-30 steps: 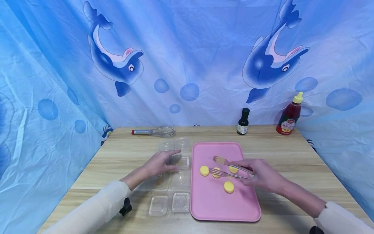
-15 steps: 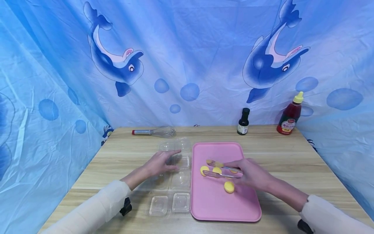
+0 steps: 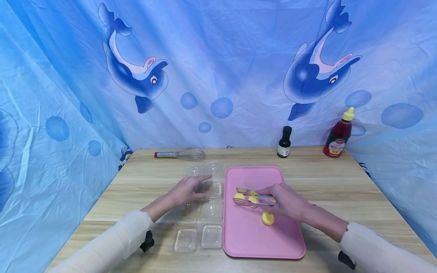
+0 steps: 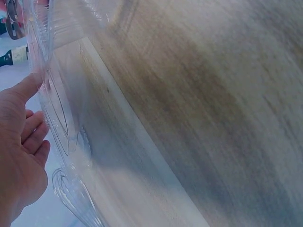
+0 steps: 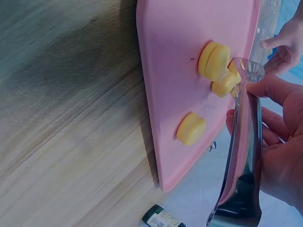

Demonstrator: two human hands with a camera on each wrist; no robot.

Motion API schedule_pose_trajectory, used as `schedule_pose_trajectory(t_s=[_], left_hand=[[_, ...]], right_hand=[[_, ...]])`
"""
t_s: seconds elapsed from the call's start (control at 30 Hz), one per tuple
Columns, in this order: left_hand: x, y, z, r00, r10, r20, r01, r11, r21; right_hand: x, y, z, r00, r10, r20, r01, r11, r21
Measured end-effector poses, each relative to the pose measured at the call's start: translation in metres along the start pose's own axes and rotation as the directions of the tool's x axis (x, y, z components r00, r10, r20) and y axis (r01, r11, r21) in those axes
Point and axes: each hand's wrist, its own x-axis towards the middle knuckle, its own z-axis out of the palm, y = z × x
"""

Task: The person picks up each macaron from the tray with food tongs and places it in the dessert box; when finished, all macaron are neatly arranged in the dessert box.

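Note:
My right hand [image 3: 286,201] grips metal tongs [image 5: 252,142] with slotted ends, low over the pink tray [image 3: 263,242]. In the head view the tong tips stand spread either side of the leftmost yellow macaron [image 3: 240,196]. A second macaron [image 3: 253,200] lies between the arms, and a third [image 3: 272,200] is partly hidden by the hand. Nearer the front lies another macaron [image 3: 268,218]. My left hand [image 3: 186,189], thumb and forefinger spread, rests at the clear plastic compartment box [image 3: 210,210]; its forefinger meets the plastic in the left wrist view.
Behind the box lies a whisk [image 3: 181,153] with a red-ended handle. A small dark bottle [image 3: 284,142] and a red sauce bottle [image 3: 338,134] stand along the back of the wooden table [image 3: 136,182]. A blue dolphin-print curtain [image 3: 235,57] hangs behind.
My right hand has carried the tongs leftward over the tray, from right of the leftmost macaron to around it. The left hand stays where it was on the box.

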Motion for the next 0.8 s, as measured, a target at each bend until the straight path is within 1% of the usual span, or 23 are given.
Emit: schedule_pose_trajectory(t_s=[0.2,0.4,0.63,0.8], left_hand=[[0.001,0.0,0.001,1.0,0.002,0.001,-0.002,1.0,0.006],[0.0,-0.001,0.001,1.0,0.007,-0.002,-0.007,1.0,0.016],[0.0,0.0,0.0,1.0,0.004,-0.001,-0.004,1.0,0.009],[0.0,0.0,0.0,1.0,0.006,-0.004,-0.006,1.0,0.007]], right_hand=[[0.001,0.0,0.0,1.0,-0.011,-0.009,0.011,1.0,-0.007],[0.003,0.0,0.0,0.999,-0.042,-0.021,0.042,0.999,0.0],[0.008,-0.004,-0.003,0.999,-0.042,0.0,0.042,0.998,0.044],[0.014,-0.006,-0.009,0.995,-0.097,-0.022,0.098,0.994,0.05]])
